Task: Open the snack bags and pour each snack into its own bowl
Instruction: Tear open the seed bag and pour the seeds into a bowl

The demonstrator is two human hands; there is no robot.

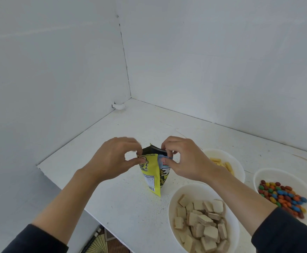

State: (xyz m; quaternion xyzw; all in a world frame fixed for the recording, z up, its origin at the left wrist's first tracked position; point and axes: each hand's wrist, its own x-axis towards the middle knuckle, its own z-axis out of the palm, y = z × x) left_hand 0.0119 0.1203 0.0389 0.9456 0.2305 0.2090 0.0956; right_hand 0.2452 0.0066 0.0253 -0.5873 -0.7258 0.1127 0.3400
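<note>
Left hand (pixel 115 157) and right hand (pixel 182 159) both pinching top edge of upright yellow snack bag (pixel 151 177); three filled bowls (pixel 172 207) right.

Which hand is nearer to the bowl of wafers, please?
Right. The right hand pinches the snack bag just beyond the wafer bowl; the left hand pinches it farther left.

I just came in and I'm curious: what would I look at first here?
The yellow snack bag in the middle, held upright over the white table, with the left hand and the right hand each pinching its top edge. Next, on the right, three white bowls: the candy bowl with bright coloured candies, the wafer bowl nearest the camera, and the far bowl with pale yellow sticks.
</note>
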